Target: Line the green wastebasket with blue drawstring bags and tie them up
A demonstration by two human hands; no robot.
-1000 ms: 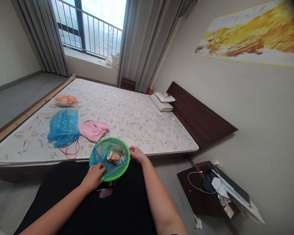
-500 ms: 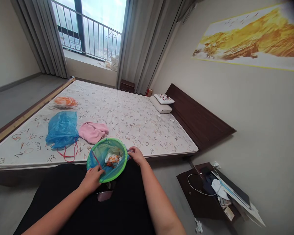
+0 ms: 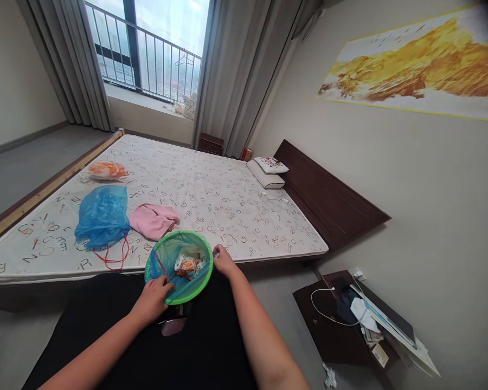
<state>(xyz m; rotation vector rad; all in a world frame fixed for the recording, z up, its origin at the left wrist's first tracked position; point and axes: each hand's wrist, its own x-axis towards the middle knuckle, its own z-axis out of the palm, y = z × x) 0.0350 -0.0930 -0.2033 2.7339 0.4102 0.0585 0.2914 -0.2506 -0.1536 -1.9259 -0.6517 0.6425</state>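
A round bin with a bright green rim [image 3: 206,275] stands at my lap, lined with a translucent blue bag [image 3: 168,254]. Crumpled white and orange wrappers [image 3: 188,265] lie inside. My left hand [image 3: 152,297] is closed on the near left part of the liner at the rim, beside a red drawstring. At the right side of the rim, my right hand [image 3: 223,260] pinches the liner's edge. Just beyond the bin, a pink cloth [image 3: 153,221] and a blue plastic bag [image 3: 102,215] with red strings rest on the mattress.
The mattress [image 3: 228,200] spans the middle, with an orange and white bag [image 3: 108,170] at its far left and pillows [image 3: 268,172] by the headboard [image 3: 329,189]. A dark nightstand [image 3: 321,325] holding papers and a cable stands at the right.
My right hand has shifted slightly at the right side of the rim, and less liner shows bunched beside its fingers. The bin and my left hand have barely moved.
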